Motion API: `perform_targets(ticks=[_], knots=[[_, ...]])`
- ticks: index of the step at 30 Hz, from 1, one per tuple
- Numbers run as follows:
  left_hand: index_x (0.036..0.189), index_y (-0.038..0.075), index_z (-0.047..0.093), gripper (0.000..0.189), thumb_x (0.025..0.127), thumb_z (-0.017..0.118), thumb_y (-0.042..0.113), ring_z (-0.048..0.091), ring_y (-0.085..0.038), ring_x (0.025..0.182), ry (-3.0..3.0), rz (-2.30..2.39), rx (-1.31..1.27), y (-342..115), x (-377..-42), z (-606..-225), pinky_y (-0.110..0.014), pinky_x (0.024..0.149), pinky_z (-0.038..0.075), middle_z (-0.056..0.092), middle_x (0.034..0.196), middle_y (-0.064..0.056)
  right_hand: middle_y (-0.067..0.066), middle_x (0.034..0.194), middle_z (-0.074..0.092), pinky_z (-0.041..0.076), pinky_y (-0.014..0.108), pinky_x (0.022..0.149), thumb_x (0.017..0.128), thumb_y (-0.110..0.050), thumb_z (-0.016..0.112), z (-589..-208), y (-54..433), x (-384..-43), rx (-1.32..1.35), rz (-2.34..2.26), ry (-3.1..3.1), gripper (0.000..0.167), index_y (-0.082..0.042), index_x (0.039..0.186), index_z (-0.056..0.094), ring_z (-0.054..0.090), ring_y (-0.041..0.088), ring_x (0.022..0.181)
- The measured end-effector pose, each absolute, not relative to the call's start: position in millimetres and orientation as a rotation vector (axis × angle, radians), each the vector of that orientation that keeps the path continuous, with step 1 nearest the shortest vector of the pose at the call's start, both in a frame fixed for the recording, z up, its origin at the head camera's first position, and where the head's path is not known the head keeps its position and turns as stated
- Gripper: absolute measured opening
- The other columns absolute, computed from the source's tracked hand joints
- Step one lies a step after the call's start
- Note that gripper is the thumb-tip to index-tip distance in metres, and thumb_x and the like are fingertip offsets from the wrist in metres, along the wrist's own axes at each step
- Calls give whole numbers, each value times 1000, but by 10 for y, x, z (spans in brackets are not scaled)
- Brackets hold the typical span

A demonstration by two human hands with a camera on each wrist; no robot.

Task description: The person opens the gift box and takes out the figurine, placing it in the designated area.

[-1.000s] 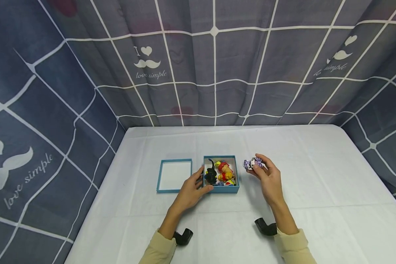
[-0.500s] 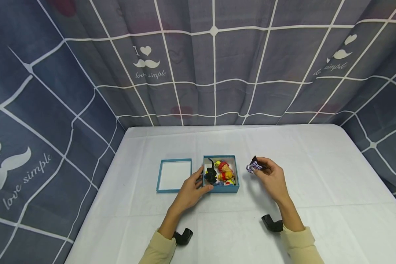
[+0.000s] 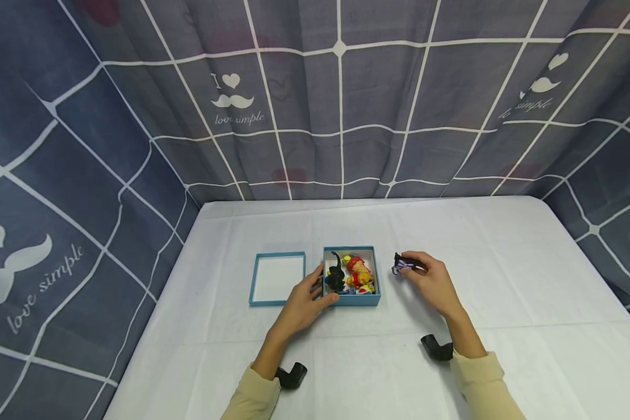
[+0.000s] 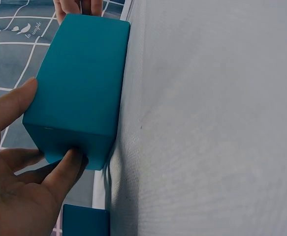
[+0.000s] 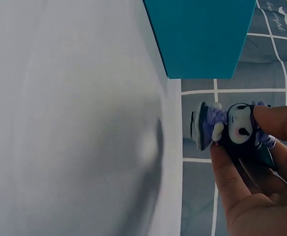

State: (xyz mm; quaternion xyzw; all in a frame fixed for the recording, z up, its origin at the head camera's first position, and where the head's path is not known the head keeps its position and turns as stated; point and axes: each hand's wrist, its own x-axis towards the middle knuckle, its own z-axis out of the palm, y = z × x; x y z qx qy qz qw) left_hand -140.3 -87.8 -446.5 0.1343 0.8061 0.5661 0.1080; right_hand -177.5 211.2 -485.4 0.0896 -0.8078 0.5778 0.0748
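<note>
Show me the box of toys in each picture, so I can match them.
Head: box, below centre, slightly right.
Left wrist: box, large, upper left.
Right wrist: box, right of centre, cut off by the top edge.
Shared landmark: the white-lined curtain, behind the box in every view.

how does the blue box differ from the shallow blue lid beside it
The box has deeper walls, while the lid has only a low rim. The box holds colorful toy figures; the lid shows its white inside. The left hand touches the box, while neither hand grips the lid. Both are blue and sit on the white cloth.
</note>
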Motion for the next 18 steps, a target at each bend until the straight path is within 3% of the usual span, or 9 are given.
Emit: perform_targets(ticks=[9,14,18], knots=[[152,-8,23,76,94,69,10,39,-45,134,2361,1678,420,-880,-1474,-4569,-48,103,40,25,154,-31,31,122,60,45,14,90,90,9,65,-4891,2160,-1877,234,1721,-2458,33,16,122,59,57,38,116],[155,2,25,81,93,72,23,41,-37,135,2396,1664,400,-913,-1586,-4883,-38,102,42,27,156,-23,30,123,60,44,11,89,90,8,64,-4916,2166,-1909,210,1696,-2514,32,15,121,60,57,39,117],[156,5,26,82,92,73,26,41,-34,135,2383,1668,383,-921,-1587,-4906,-34,100,43,27,157,-20,31,124,59,44,10,87,90,8,63,-4940,2161,-1906,195,1713,-2525,32,15,121,61,57,40,118]])
